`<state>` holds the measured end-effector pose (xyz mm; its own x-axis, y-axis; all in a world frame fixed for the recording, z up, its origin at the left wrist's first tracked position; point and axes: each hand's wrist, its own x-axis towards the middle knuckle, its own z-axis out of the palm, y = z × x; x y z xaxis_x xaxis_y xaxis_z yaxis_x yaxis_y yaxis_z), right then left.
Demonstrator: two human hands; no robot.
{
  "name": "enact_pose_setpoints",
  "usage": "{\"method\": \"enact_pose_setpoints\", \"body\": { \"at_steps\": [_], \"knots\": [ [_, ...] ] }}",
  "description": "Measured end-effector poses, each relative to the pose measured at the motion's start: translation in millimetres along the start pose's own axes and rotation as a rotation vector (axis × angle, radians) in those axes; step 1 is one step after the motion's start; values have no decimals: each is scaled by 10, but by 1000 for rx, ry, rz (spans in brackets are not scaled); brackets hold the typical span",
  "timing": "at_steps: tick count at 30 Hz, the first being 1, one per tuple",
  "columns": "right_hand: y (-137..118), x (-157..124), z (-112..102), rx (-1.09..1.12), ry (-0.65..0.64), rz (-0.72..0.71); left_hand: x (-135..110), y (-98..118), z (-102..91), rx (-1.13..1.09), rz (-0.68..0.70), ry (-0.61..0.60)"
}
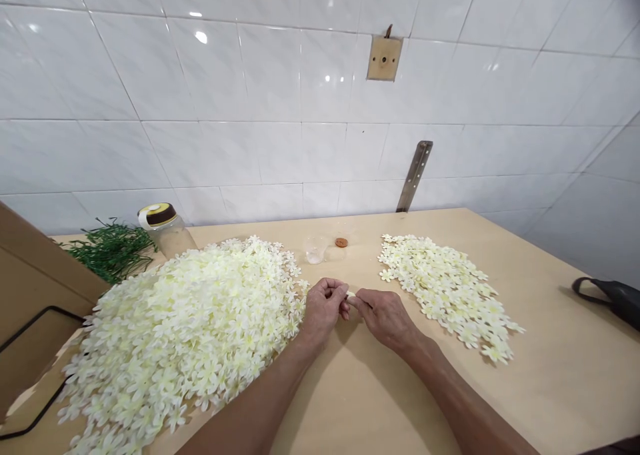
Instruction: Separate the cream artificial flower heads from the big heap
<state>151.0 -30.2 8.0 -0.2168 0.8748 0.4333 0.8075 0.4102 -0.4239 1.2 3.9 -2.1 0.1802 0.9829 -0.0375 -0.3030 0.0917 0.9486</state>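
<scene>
My left hand [326, 303] and my right hand [384, 314] meet over the middle of the table, fingertips almost touching. Between them shows a small pale bit of a white artificial flower [351, 294], mostly covered by the fingers. Both hands are closed in a pinch on it. To the left spreads a big heap of white-and-yellow artificial flowers [210, 302], its edge beside my left hand. A smaller, flatter pile of the same flowers [445, 285] lies to the right of my right hand.
Beyond my hands stand a small clear cup [315, 250] and a brown oval piece [341, 242]. A bottle with a brown-yellow lid [173, 230] and green artificial stems [111, 250] are behind the heap. A cardboard box [40, 288] borders the left; a black strapped object [613, 298] lies right.
</scene>
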Motion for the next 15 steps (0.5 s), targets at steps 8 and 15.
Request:
{"method": "enact_pose_setpoints", "body": {
  "at_steps": [8, 15],
  "knots": [
    [-128, 20, 9, 17, 36, 16, -43, 63, 17, 53, -8, -8],
    [-78, 35, -26, 270, 19, 132, -11, 25, -20, 105, 6, -46]
  ]
}}
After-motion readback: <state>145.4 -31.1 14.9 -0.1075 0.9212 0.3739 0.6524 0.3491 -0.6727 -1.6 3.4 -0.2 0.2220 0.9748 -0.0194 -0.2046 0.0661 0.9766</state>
